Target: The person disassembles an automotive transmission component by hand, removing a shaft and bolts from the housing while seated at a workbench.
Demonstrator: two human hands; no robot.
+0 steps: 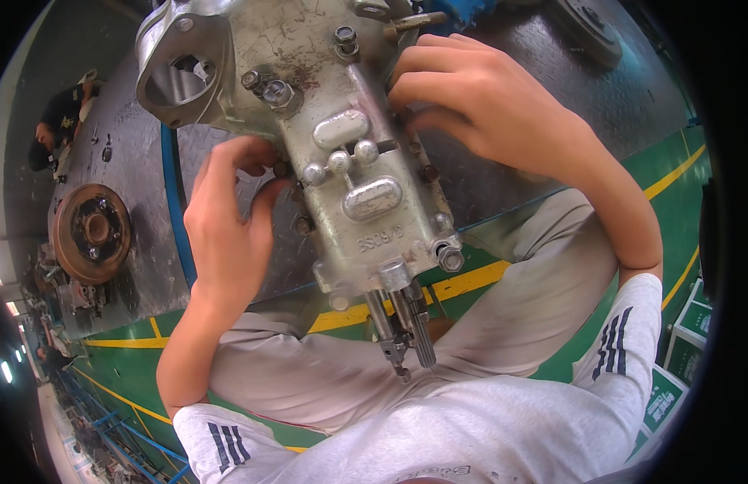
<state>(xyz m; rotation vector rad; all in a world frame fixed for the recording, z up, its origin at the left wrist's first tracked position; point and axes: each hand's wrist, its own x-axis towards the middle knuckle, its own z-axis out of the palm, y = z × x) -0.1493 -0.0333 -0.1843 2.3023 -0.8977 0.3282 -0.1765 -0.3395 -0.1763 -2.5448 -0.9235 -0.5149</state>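
A grey metal gearbox (342, 105) lies in front of me, its narrow end toward my body. Two shafts (400, 323), one of them splined, stick out of that end. At the left flank, my left hand (229, 218) has its thumb and forefinger bent around a small bolt (280, 169) in the casing's side. On the opposite flank is my right hand (479, 97), its fingers curled against the casing. Its fingertips are hidden behind the casing edge, so what they grip does not show. More bolts line both sides, and a larger nut (450, 258) sits at the near right corner.
The gearbox rests on a patterned metal bench (519, 194) with a blue strip (176, 202) across it. A rusty brake drum (91, 234) lies left, a dark disc (584, 32) far right. Another person (63, 121) is at the far left. White-green boxes (660, 399) stand right.
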